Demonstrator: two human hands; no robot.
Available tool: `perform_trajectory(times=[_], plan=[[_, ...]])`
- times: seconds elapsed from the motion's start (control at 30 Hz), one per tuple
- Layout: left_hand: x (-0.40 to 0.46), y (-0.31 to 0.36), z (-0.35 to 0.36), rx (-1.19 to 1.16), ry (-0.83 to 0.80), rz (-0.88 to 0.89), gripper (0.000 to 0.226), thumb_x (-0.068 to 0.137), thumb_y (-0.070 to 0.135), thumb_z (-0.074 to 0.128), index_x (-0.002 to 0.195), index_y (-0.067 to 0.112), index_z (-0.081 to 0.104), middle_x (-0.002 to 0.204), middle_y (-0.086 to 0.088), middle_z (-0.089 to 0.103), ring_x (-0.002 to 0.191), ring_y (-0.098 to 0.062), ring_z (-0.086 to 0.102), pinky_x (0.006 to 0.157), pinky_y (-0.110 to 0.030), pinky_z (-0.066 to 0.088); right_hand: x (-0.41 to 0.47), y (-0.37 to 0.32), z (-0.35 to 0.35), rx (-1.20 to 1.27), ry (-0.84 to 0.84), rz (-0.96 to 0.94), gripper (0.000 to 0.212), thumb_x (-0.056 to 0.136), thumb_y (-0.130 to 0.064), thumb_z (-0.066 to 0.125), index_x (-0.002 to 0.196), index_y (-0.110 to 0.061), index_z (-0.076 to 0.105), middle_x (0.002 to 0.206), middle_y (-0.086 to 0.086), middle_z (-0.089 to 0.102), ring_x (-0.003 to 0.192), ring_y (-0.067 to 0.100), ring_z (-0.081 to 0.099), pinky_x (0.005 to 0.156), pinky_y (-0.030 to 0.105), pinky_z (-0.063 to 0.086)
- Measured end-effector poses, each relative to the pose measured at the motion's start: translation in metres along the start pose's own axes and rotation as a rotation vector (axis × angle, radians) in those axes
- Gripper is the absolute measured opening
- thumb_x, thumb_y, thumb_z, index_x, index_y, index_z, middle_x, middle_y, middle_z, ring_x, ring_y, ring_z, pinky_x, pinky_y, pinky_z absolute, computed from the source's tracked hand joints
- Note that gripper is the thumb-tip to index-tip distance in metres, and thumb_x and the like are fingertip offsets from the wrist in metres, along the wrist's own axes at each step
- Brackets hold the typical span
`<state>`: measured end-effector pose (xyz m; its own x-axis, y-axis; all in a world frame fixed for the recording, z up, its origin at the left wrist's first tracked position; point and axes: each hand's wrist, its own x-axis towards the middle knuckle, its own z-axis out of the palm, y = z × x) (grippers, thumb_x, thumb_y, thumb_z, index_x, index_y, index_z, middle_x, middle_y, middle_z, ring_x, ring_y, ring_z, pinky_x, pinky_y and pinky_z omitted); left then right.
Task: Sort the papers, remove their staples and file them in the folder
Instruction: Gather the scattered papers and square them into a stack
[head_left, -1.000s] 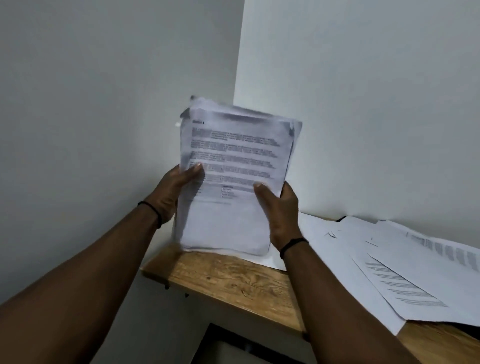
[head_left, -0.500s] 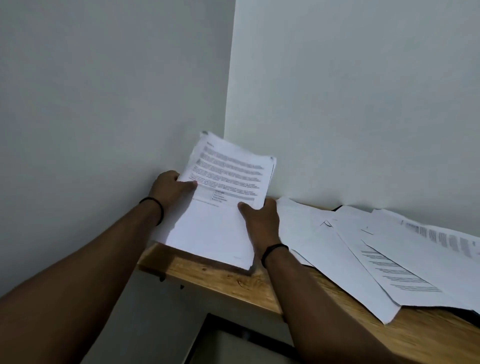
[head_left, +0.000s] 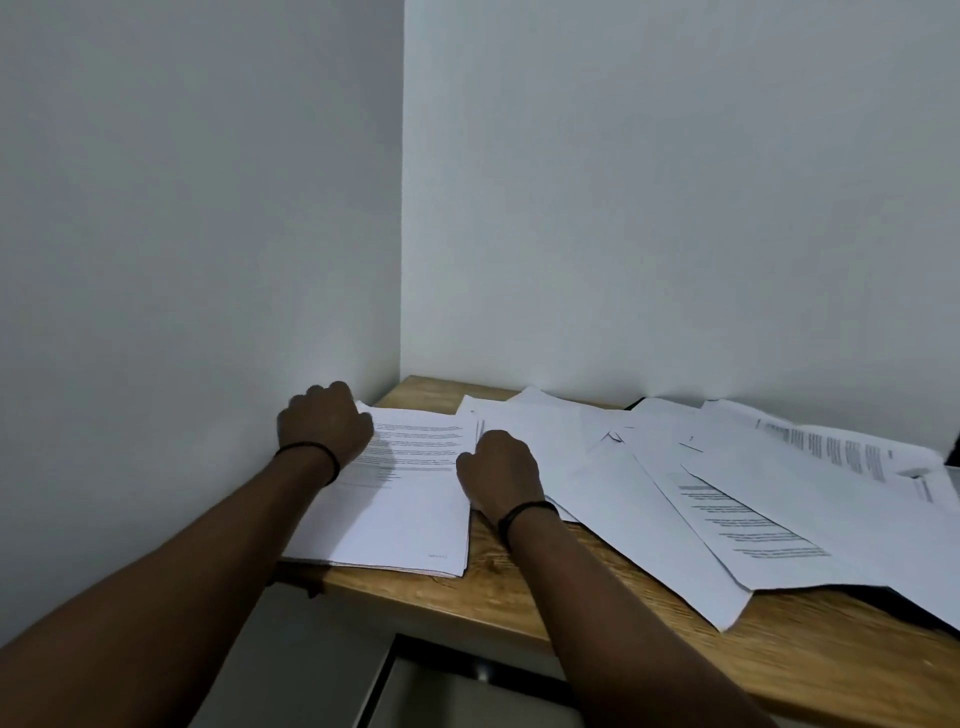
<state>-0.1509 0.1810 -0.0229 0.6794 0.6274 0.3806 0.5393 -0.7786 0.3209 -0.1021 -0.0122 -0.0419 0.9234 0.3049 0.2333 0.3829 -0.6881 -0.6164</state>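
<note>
The stack of papers (head_left: 400, 493) that 1 second ago stood upright between both hands, its bottom edge down toward the counter (head_left: 519, 577), has since been tipped back and now lies flat at the counter's left end, tight in the corner beside the left wall. That reads as the squaring-up being done and this bundle being parked as 1 sorted pile, so the sorting step looks partly complete while staple removal and filing are still ahead; no folder or staple tool can be made out here. The left hand (head_left: 324, 423) rests on the stack's far-left corner with its fingers curled under, and whether they pinch the sheets or just press on them cannot be told. The right hand (head_left: 501, 470) sits at the stack's right edge, fingers also curled and hidden from view, so its hold cannot be told either. The stack's long axis runs from the near counter edge away toward the back wall, leaning slightly rightward, with the printed heading end far from the person and the blank foot overhanging the near edge a little. To the right, the loose sheets (head_left: 727, 499) lie fanned and overlapping, unsorted, 1 touching the right hand's side.
</note>
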Motion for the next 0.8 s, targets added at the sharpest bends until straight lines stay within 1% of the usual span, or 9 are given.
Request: perform_trajectory(times=[0.07, 0.13, 0.2, 0.27, 0.33, 0.5, 0.67, 0.73, 0.8], plan=[[-0.005, 0.02, 0.003, -0.051, 0.001, 0.116, 0.029, 0.09, 0.036, 0.058, 0.11, 0.015, 0.063, 0.115, -0.01, 0.064, 0.108, -0.032, 0.058, 0.088, -0.035, 0.045, -0.001, 0.008, -0.009, -0.05, 0.038, -0.035, 0.018, 0.09, -0.011, 0.048, 0.073, -0.013, 0.052, 0.103, 0.012, 0.069, 0.084, 0.028, 0.055, 0.068, 0.027, 0.036], [-0.014, 0.043, 0.007, -0.152, -0.056, 0.263, 0.027, 0.088, 0.038, 0.065, 0.106, 0.02, 0.066, 0.113, -0.004, 0.066, 0.108, -0.026, 0.06, 0.086, -0.032, 0.045, 0.001, 0.021, -0.022, -0.072, 0.084, -0.049, 0.019, 0.093, -0.012, 0.048, 0.093, -0.009, 0.066, 0.107, 0.008, 0.07, 0.099, 0.027, 0.061, 0.073, 0.027, 0.04], [-0.025, 0.07, 0.016, -0.212, -0.172, 0.408, 0.03, 0.086, 0.043, 0.069, 0.107, 0.022, 0.068, 0.115, 0.0, 0.067, 0.111, -0.021, 0.06, 0.089, -0.031, 0.046, 0.003, 0.038, -0.04, -0.122, 0.133, -0.06, 0.023, 0.095, -0.017, 0.049, 0.105, -0.01, 0.068, 0.111, 0.005, 0.069, 0.108, 0.025, 0.061, 0.08, 0.028, 0.043], [-0.038, 0.097, 0.025, -0.163, -0.277, 0.504, 0.041, 0.085, 0.051, 0.068, 0.117, 0.025, 0.066, 0.124, 0.003, 0.065, 0.117, -0.018, 0.058, 0.097, -0.031, 0.045, 0.004, 0.057, -0.056, -0.224, 0.123, -0.086, 0.031, 0.095, -0.035, 0.056, 0.117, -0.017, 0.065, 0.119, 0.002, 0.068, 0.115, 0.024, 0.059, 0.089, 0.031, 0.044], [-0.047, 0.12, 0.035, -0.071, -0.344, 0.563, 0.048, 0.086, 0.055, 0.065, 0.125, 0.027, 0.064, 0.131, 0.005, 0.063, 0.121, -0.017, 0.056, 0.1, -0.03, 0.042, 0.005, 0.076, -0.068, -0.361, 0.032, -0.105, 0.056, 0.088, -0.055, 0.061, 0.134, -0.023, 0.056, 0.133, -0.001, 0.061, 0.127, 0.023, 0.052, 0.101, 0.036, 0.041], [-0.051, 0.156, 0.046, 0.027, -0.483, 0.661, 0.049, 0.085, 0.054, 0.063, 0.128, 0.031, 0.061, 0.136, 0.007, 0.059, 0.124, -0.015, 0.053, 0.103, -0.033, 0.042, -0.001, 0.109, -0.089, -0.429, -0.181, -0.103, 0.087, 0.078, -0.063, 0.067, 0.151, -0.029, 0.035, 0.155, -0.003, 0.039, 0.143, 0.023, 0.032, 0.115, 0.044, 0.028], [-0.047, 0.17, 0.055, -0.069, -0.662, 0.684, 0.096, 0.08, 0.06, 0.071, 0.156, 0.028, 0.022, 0.157, 0.002, 0.037, 0.14, -0.02, 0.039, 0.115, -0.039, 0.033, -0.008, 0.121, -0.11, -0.351, -0.235, -0.091, 0.091, 0.078, -0.056, 0.074, 0.153, -0.027, 0.032, 0.155, -0.002, 0.041, 0.142, 0.021, 0.035, 0.114, 0.041, 0.032], [-0.044, 0.168, 0.056, -0.108, -0.739, 0.682, 0.108, 0.076, 0.057, 0.077, 0.158, 0.031, 0.01, 0.16, 0.001, 0.03, 0.143, -0.021, 0.034, 0.117, -0.038, 0.03, -0.009, 0.123, -0.116, -0.374, -0.29, -0.091, 0.099, 0.075, -0.06, 0.076, 0.155, -0.029, 0.026, 0.16, -0.002, 0.033, 0.147, 0.021, 0.027, 0.119, 0.043, 0.024], [-0.043, 0.166, 0.056, -0.128, -0.809, 0.686, 0.121, 0.069, 0.058, 0.083, 0.158, 0.034, 0.003, 0.163, 0.003, 0.024, 0.146, -0.02, 0.03, 0.118, -0.037, 0.028, -0.01, 0.128, -0.12, -0.395, -0.368, -0.075, 0.11, 0.072, -0.064, 0.077, 0.158, -0.033, 0.015, 0.167, -0.002, 0.015, 0.154, 0.022, 0.007, 0.124, 0.047, 0.007]])
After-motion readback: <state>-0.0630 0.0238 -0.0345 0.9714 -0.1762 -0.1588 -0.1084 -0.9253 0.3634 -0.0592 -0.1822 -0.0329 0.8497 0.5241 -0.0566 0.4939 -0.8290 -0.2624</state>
